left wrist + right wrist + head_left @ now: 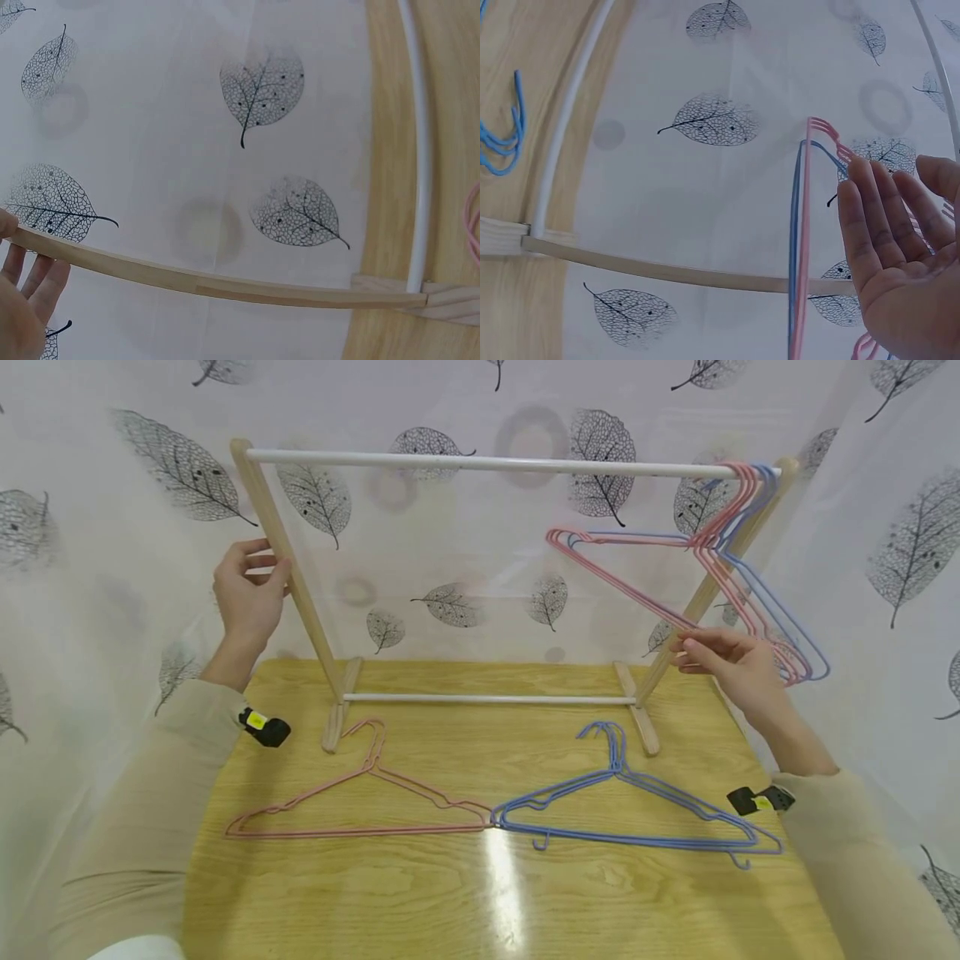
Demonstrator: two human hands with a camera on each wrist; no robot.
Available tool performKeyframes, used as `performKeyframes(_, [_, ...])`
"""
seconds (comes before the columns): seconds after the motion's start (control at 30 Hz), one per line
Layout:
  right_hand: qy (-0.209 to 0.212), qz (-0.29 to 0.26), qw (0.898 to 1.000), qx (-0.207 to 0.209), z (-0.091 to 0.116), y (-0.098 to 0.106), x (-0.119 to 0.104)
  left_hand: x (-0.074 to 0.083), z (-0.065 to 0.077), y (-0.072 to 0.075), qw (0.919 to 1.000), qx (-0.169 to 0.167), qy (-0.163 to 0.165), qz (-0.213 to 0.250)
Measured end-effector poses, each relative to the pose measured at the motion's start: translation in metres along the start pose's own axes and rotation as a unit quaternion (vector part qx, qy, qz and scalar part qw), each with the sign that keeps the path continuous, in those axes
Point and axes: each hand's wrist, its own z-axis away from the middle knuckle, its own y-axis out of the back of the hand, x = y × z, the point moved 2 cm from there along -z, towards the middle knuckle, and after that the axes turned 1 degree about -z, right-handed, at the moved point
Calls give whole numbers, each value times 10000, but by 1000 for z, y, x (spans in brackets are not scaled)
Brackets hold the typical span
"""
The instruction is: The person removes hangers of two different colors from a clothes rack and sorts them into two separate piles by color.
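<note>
My left hand (251, 593) grips the left wooden post (311, 618) of a small clothes rack, its thumb on the near face. Several pink hangers (746, 485) and blue hangers (768, 485) hang bunched at the right end of the rack's white top rail (487, 463). Beside their lower edge is my right hand (738, 677). In the right wrist view its fingers (885, 225) are extended, fingertips right at the pink wire. On the table lie pink hangers (360, 832) at left and blue hangers (630, 839) at right, their ends meeting in the middle.
The rack stands on wooden feet (645, 731) toward the back of the wood-grain table (390, 902), with a white lower bar (487, 699) between its posts. Behind it hangs a pale curtain (465, 543) printed with dark leaves.
</note>
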Motion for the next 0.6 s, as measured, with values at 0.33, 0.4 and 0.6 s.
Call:
performKeyframes(0.33, [357,-126,9978,543,-34,4,-38,1,0,1,10000,28,-13,-51])
performKeyframes(0.4, [426,-83,9966,702,-40,5,-43,1,0,1,10000,11,34,6])
performKeyframes(0.6, [388,175,9917,1215,-57,8,-58,-1,-2,0,10000,-4,19,-17])
